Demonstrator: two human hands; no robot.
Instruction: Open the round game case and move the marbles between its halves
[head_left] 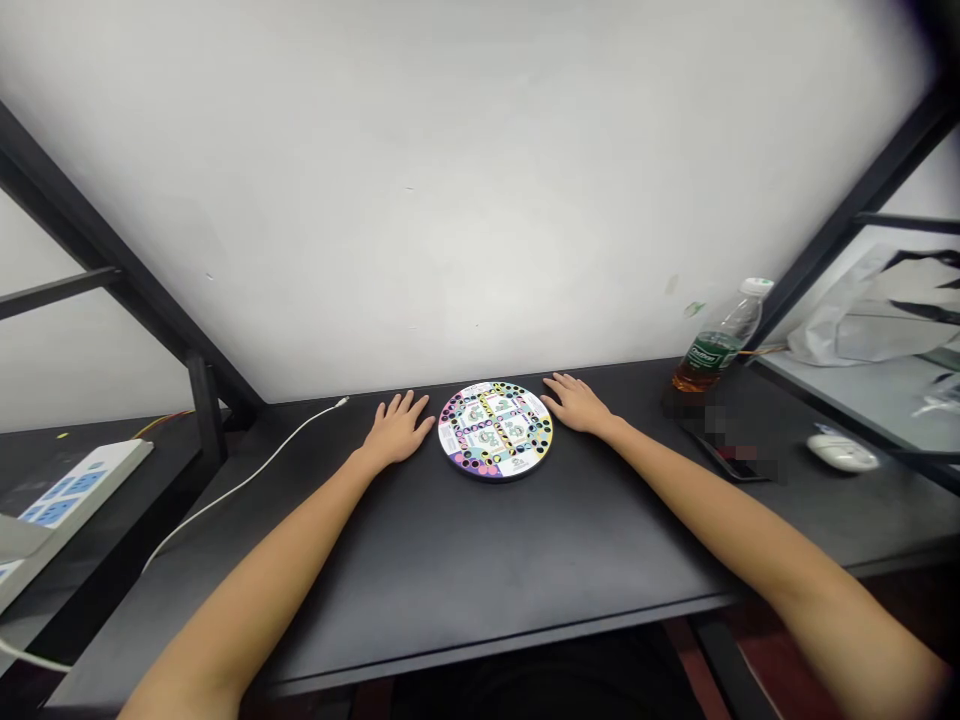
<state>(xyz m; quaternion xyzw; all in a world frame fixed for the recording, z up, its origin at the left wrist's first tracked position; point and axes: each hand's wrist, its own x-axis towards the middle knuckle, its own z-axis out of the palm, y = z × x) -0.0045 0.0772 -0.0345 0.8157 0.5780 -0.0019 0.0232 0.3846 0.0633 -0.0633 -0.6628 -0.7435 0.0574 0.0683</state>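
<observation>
Bare forearms (296,555) extend over dk. desk (487,570); L hand (396,432) & R hand (579,403) palm-down, fingers spread, nothing held. Round game board (495,432) flat betw. them, just beside each. Capped bottle (716,348) to R, nr. wall (465,200).

Open desk (480,560) lies in front of the board (495,432); a bottle (715,348) (rear right) obstructs

Two hands show, one left hand (397,430) and one right hand (577,403), with one round game board (495,432), one bottle (716,347), one power strip (79,490) and at least one white cable (255,473).
</observation>
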